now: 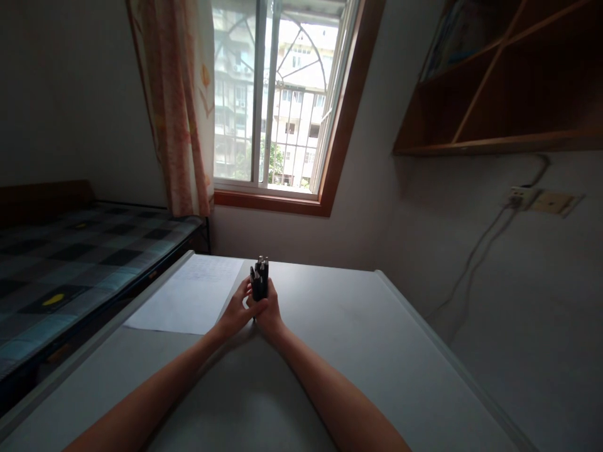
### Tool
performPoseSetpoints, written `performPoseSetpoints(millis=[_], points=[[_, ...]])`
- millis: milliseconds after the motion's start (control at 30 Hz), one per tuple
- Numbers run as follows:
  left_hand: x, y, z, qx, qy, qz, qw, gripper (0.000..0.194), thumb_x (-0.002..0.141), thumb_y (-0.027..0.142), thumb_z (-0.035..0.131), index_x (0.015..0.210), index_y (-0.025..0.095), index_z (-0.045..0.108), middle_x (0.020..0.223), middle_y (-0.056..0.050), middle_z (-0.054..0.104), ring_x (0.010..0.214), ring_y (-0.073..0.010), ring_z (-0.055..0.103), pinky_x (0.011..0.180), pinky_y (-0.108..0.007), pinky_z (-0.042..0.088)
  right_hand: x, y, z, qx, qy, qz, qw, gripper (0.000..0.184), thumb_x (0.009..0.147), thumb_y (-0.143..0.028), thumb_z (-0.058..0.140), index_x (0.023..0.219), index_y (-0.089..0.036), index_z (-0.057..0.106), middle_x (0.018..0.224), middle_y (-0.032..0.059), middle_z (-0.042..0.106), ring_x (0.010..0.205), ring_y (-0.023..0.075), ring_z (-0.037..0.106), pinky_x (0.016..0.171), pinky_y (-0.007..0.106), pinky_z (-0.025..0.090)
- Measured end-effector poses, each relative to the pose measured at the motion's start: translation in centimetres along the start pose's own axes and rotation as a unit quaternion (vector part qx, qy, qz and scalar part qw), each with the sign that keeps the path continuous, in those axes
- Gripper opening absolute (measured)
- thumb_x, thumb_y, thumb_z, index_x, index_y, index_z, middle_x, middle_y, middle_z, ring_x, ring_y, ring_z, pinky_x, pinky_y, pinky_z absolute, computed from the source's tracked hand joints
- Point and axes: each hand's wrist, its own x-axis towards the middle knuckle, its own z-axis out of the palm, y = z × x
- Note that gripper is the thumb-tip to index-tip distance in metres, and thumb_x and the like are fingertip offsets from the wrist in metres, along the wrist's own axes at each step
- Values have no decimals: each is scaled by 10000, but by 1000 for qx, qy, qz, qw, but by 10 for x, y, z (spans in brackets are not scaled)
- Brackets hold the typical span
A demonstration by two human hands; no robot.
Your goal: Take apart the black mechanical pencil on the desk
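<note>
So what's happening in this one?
A person at a white table has both bare hands together near its far side. The left hand and the right hand are closed around a bundle of dark, slim, pen-like items, held roughly upright with their silvery tips at the top. How many there are is too small to tell. A large sheet of paper lies flat to the left of the hands, and a window is beyond the table.
</note>
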Motion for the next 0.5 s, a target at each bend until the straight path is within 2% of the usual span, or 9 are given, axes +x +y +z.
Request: performPoseSetpoints(millis=[133, 233, 300, 400, 500], points=[[4, 5, 3, -2, 17, -19, 1000, 508, 649, 362, 650, 1093, 147, 529, 1130, -104, 578, 1070, -254, 516, 913, -380, 406, -9, 4, -1, -53, -24, -27, 998, 363, 646, -248, 547, 999, -211, 476, 832, 8, 573, 759, 172, 528, 654, 281, 449], [6, 5, 2, 17, 32, -22, 999, 467, 643, 350, 652, 1049, 135, 568, 1097, -113, 601, 1038, -254, 540, 921, -401, 399, -12, 6, -4, -133, -70, -28, 988, 430, 652, -195, 513, 1077, -219, 451, 895, 15, 586, 801, 184, 537, 698, 299, 443], [6, 4, 1, 26, 42, -21, 999, 432, 654, 334, 645, 1030, 132, 581, 1072, -114, 614, 1013, -248, 555, 916, -408, 404, -13, 8, -7, -223, -94, -19, 970, 465, 629, -188, 533, 1085, -223, 455, 931, 26, 581, 827, 204, 531, 726, 328, 429], [5, 2, 3, 12, 34, -21, 999, 386, 657, 312, 642, 995, 133, 597, 1052, -108, 624, 984, -241, 573, 891, -402, 431, -15, 10, -13, -373, -92, -17, 923, 507, 568, -252, 618, 1056, -213, 487, 1003, 65, 550, 896, 257, 493, 781, 388, 388], [2, -2, 7, -15, 22, -42, 999, 336, 647, 300, 651, 933, 127, 616, 998, -106, 647, 934, -237, 600, 855, -385, 463, -17, 10, -18, -444, -98, -23, 890, 609, 540, -325, 661, 1107, -199, 475, 1095, 103, 503, 980, 292, 437, 829, 415, 350]])
